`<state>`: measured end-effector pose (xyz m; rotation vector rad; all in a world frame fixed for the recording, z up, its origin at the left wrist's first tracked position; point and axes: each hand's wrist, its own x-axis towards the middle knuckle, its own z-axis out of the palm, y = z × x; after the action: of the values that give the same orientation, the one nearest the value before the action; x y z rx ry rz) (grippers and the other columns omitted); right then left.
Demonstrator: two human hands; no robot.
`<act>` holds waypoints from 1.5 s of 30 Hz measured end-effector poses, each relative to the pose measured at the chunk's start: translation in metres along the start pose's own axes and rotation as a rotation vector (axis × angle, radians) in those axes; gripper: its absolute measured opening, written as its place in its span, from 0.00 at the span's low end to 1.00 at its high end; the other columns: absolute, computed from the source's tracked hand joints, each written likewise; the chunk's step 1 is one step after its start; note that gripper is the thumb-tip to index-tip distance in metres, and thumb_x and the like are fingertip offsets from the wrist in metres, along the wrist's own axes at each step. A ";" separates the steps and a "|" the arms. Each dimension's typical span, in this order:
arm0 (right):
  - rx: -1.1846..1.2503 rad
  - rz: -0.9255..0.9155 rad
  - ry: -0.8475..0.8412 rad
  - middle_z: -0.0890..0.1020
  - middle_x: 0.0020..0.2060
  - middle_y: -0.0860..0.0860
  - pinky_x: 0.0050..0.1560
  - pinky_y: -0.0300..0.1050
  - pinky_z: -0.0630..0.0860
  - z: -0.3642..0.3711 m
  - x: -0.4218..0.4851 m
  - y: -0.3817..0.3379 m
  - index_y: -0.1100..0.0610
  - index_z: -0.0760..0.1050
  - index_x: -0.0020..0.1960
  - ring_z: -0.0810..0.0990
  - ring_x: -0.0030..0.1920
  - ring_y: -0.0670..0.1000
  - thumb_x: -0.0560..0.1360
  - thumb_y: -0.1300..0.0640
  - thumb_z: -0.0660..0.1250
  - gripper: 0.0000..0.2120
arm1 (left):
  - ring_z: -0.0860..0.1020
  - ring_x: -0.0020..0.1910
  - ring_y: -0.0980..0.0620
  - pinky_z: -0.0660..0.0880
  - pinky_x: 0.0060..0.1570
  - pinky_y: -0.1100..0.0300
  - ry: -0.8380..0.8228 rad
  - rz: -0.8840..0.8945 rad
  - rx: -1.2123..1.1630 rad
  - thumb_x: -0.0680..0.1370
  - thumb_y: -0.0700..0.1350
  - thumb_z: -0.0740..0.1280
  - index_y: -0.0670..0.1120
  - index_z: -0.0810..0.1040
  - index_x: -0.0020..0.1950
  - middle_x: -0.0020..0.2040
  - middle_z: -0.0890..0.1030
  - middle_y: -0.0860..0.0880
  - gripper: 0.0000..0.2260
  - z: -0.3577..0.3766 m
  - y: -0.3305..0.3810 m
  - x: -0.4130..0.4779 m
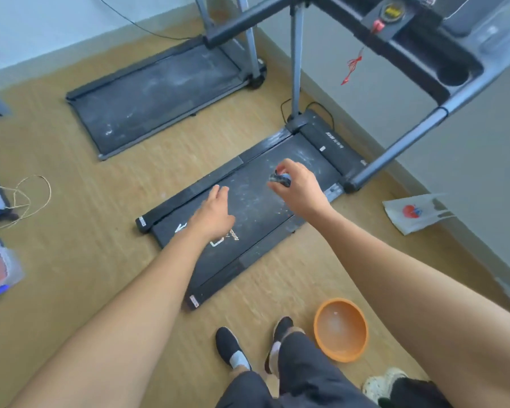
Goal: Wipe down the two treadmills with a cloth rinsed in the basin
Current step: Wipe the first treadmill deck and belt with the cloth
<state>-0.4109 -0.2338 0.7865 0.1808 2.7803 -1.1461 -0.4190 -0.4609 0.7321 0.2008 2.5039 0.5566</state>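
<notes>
1. A loop of string (33,198) is lying on the wooden floor (86,231) at the far left.
2. The far treadmill (159,95) is sitting by the wall. Its black belt is showing white dusty marks.
3. The left hand (215,213) is reaching out over the near treadmill (227,269). Its fingers are straight and loose, and it is holding nothing.
4. The near treadmill is lying in the middle of the floor, apart from the far one. White specks are showing on its belt too.
5. The right hand (299,189) is hanging over the same belt, to the right of the left hand. Its fingers are curling round a small dark cloth (281,179), all bunched up.
6. The orange basin (340,329) is sitting on the floor near the treadmill's close end, just beside a black shoe (281,326).
7. A white bag (415,212) with a red picture is lying by the right wall.
</notes>
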 end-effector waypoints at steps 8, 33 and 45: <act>0.146 0.165 0.174 0.80 0.53 0.48 0.39 0.42 0.71 -0.054 0.134 0.019 0.54 0.76 0.63 0.79 0.44 0.47 0.82 0.48 0.69 0.13 | 0.69 0.77 0.43 0.67 0.73 0.51 -0.023 0.228 0.052 0.82 0.42 0.67 0.45 0.62 0.82 0.82 0.63 0.46 0.29 -0.088 0.064 0.174; 1.113 0.794 0.627 0.85 0.52 0.60 0.46 0.52 0.86 -0.178 0.388 0.065 0.61 0.73 0.56 0.88 0.50 0.57 0.84 0.59 0.67 0.06 | 0.77 0.40 0.56 0.77 0.49 0.50 -0.387 0.443 -0.546 0.73 0.61 0.75 0.51 0.77 0.42 0.39 0.80 0.54 0.15 -0.230 0.274 0.512; 0.941 0.977 0.802 0.85 0.50 0.53 0.50 0.52 0.83 -0.163 0.439 0.023 0.53 0.69 0.48 0.86 0.47 0.48 0.80 0.55 0.69 0.08 | 0.71 0.44 0.47 0.70 0.49 0.48 -0.597 0.593 -0.562 0.81 0.46 0.69 0.52 0.66 0.42 0.41 0.69 0.45 0.14 -0.334 0.311 0.568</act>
<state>-0.8516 -0.0753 0.8128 2.1208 1.6854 -2.1095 -1.0692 -0.1499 0.8380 0.7698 1.6138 1.2018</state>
